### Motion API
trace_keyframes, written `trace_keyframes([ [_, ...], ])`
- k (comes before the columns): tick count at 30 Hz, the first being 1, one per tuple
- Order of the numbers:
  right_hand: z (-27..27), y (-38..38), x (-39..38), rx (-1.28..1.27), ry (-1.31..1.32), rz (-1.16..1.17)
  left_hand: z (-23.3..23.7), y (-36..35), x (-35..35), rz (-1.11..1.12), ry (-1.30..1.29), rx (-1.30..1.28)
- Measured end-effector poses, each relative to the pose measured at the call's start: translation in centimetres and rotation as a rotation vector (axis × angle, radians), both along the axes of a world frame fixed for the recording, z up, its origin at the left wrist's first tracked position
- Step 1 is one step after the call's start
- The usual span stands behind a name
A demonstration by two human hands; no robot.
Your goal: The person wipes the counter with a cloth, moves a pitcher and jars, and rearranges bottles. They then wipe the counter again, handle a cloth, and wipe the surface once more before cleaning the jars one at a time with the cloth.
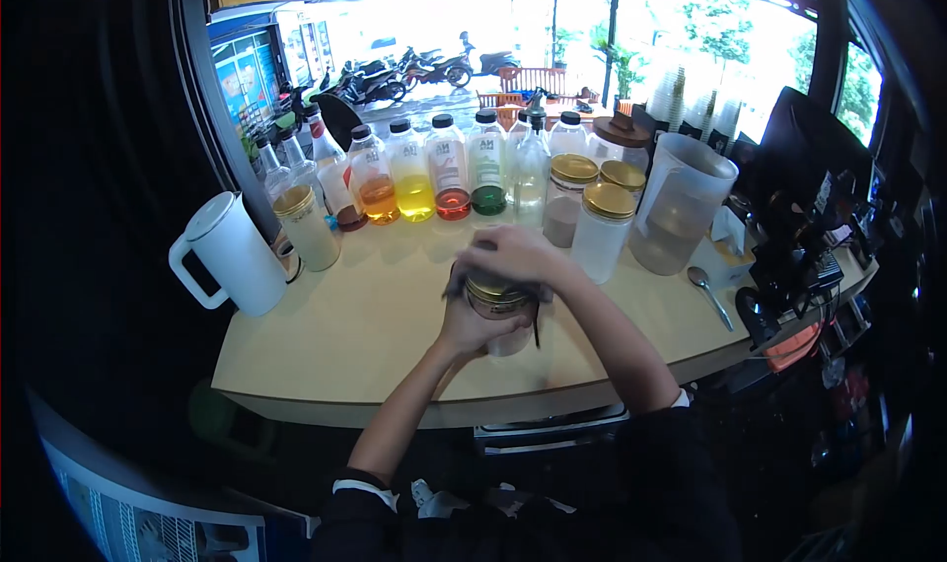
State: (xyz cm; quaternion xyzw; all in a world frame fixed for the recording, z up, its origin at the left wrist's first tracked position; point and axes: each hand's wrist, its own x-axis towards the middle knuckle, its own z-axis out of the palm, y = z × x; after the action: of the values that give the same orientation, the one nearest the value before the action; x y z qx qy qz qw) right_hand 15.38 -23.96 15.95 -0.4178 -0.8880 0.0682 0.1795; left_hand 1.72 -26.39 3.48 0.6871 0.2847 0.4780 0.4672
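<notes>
A clear jar (505,311) with a gold lid stands near the middle of the tan counter (335,345). My left hand (472,327) wraps around the jar's body from the left. My right hand (515,256) lies on top of the gold lid, pressing a dark cloth (456,284) against it. The cloth hangs over the jar's left side.
A row of syrup bottles (414,173) with coloured liquids lines the back edge. Gold-lidded jars (604,229) and a clear plastic jug (681,202) stand at the right. A white pitcher (232,256) is at the left, a spoon (710,291) at the right.
</notes>
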Motion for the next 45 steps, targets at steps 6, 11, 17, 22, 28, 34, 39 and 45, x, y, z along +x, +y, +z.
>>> trace_keyframes([
  [6, -3.4, -3.9, -0.6, 0.444, 0.071, -0.148, 0.9, -1.3, 0.4, 0.151, -0.155, -0.055],
  [11, -2.7, -4.7, -0.3, 0.535, -0.069, 0.013, -1.8, 0.3, 0.1, 0.466, 0.553, 0.664],
  [17, -5.5, 1.6, 1.7, -0.539, 0.792, 0.204, -0.9, -0.5, 1.7, 0.258, -0.162, 0.117],
  [22, -12.8, -2.9, -0.1, -0.592, 1.456, -0.089, -0.3, -1.3, 2.5, 0.382, -0.406, 0.126],
  [28, -11.4, -3.0, -1.9, -0.946, 1.774, -0.087, 3.1, -3.6, 0.8, 0.471, -0.314, 0.319],
  [34, -9.5, -7.0, -7.8, -1.049, 1.775, -0.127, 5.1, -2.0, -2.4, 0.598, -0.403, 0.437],
  [39, -12.0, -4.5, -11.6, -0.545, 1.581, -0.223, 5.3, -1.4, -7.4, 0.642, -0.530, 0.387],
  [45, -7.7, -2.2, -13.7, -1.025, 1.778, 0.310, 4.6, 0.1, -12.8, 0.211, -0.874, 0.294],
])
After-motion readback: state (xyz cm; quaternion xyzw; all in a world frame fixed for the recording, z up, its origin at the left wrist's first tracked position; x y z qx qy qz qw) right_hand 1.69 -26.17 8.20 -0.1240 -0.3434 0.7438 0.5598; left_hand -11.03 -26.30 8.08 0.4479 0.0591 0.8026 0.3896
